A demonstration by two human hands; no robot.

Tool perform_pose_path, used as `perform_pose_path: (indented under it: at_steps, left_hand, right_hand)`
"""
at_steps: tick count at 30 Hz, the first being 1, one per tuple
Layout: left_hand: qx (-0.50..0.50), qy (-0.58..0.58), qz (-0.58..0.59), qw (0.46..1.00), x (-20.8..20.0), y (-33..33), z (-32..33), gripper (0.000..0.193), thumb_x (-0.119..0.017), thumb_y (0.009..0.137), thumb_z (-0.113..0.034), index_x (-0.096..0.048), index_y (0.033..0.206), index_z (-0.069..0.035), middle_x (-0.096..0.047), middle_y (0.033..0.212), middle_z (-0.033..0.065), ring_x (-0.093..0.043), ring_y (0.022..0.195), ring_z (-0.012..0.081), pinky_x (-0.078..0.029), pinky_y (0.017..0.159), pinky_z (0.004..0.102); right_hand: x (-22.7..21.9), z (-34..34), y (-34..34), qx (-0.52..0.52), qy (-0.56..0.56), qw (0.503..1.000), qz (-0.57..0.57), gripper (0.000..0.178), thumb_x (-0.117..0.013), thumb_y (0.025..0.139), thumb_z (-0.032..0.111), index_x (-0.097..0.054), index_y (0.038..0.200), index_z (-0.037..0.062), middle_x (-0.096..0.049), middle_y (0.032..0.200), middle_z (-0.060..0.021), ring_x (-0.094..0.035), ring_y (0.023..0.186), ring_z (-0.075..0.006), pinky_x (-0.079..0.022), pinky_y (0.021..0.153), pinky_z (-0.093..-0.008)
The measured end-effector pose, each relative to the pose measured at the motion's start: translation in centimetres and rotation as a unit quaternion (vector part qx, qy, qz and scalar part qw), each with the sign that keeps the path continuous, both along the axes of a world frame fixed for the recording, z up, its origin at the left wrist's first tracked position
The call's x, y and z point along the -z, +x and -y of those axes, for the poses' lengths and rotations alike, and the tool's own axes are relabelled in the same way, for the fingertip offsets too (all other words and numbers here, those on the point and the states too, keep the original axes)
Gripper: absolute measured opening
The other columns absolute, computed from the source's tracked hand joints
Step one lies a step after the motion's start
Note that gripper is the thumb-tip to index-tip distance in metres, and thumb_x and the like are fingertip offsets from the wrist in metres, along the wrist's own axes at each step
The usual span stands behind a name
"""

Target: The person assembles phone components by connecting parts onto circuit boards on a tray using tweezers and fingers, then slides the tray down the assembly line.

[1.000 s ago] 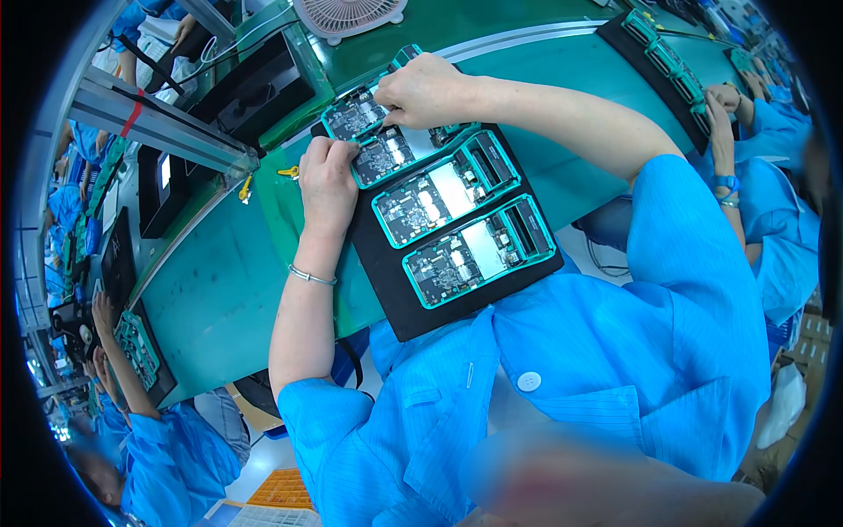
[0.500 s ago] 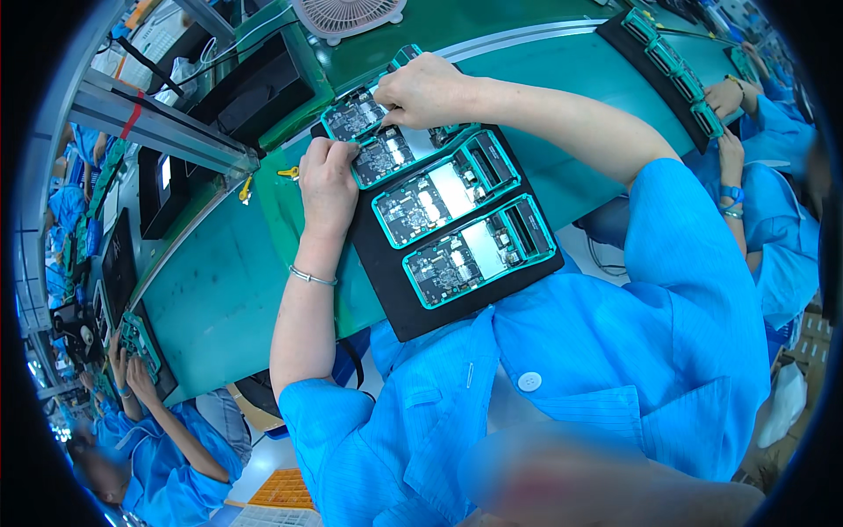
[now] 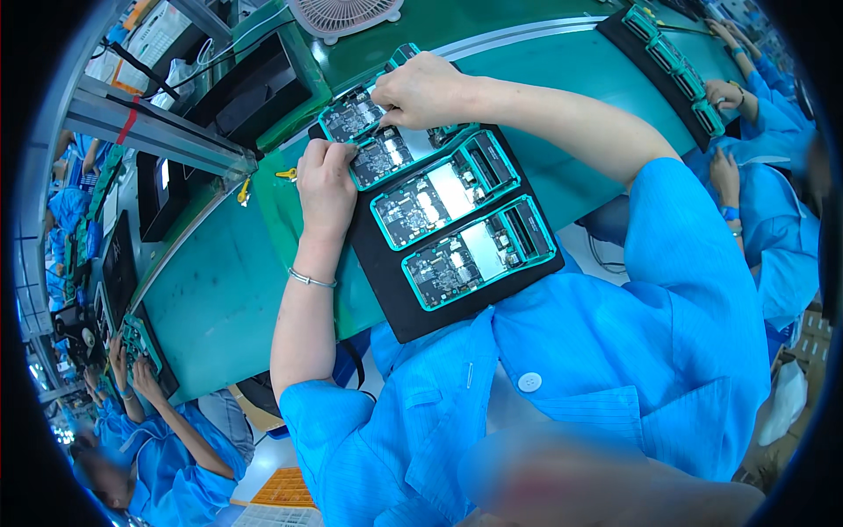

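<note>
Head view: blue shirt (image 3: 606, 338) filled the near side, finely striped cloth, round white button (image 3: 529, 382). Just past it, a flat black pad (image 3: 391, 307) carried four teal-framed units (image 3: 448, 193) in a row, on the counter (image 3: 219, 316), smooth and green.

Nearest unit (image 3: 470, 256): shallow rectangular shell, rounded corners, holding a dark circuit board (image 3: 439, 274) dotted with tiny parts, a flat silver plate (image 3: 485, 249) mid-length, a black slotted block (image 3: 532, 227) at the right end. Second one had the same fill, shiny glare on its metal. Third unit (image 3: 384, 158) showed board and some plate, partly covered by the right hand (image 3: 426, 90). Farthest unit (image 3: 351, 114) showed mostly board, rest hidden.

Left hand (image 3: 327, 186) sat at the left ends of the farther two units, fingers bent and close together; couldn't tell if they gripped anything. Silver bracelet (image 3: 312, 279) on that wrist. Right hand came over those same units, fingers curled narrow, tips hidden; couldn't tell what, if anything, they held.

Farther: small yellow pieces (image 3: 243, 192) left of the hands; open-topped black box (image 3: 279, 98), contents too dark to read; metal post (image 3: 180, 132) with red tape; pale plastic fan grille (image 3: 344, 12). Co-workers' hands (image 3: 722, 94) showed at both sides, near more teal-framed pieces (image 3: 672, 72).
</note>
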State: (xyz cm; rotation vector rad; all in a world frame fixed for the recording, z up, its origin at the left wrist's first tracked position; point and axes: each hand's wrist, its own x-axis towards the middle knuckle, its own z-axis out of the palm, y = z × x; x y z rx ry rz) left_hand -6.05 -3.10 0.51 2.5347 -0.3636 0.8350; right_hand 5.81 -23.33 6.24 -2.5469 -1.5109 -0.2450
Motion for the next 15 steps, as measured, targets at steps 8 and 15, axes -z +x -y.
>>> perform_pose_path:
  at_steps: [8,15]
  left_hand:
    - [-0.003,0.002,-0.002,1.0,0.03,-0.07,-0.01,0.011,-0.071,0.082,0.0,-0.068,0.089,-0.007,-0.059,0.087,0.0091,-0.059,0.08,0.0305,-0.048,0.071,0.0411]
    - [-0.006,0.004,-0.006,1.0,0.03,-0.02,0.02,0.011,-0.071,0.082,-0.001,-0.068,0.09,-0.007,-0.058,0.088,0.009,-0.059,0.08,0.0303,-0.048,0.071,0.0411]
  right_hand:
    - [-0.07,0.01,-0.09,-0.001,0.002,1.0,0.005,0.025,-0.075,0.083,0.032,-0.066,0.082,0.0085,-0.068,0.083,-0.0039,-0.07,0.079,-0.0265,-0.055,0.065,-0.0417]
    - [0.06,-0.06,-0.01,0.003,-0.002,1.0,0.007,0.025,-0.075,0.083,0.032,-0.066,0.083,0.0087,-0.068,0.084,-0.0036,-0.071,0.08,-0.0257,-0.055,0.065,-0.0414]
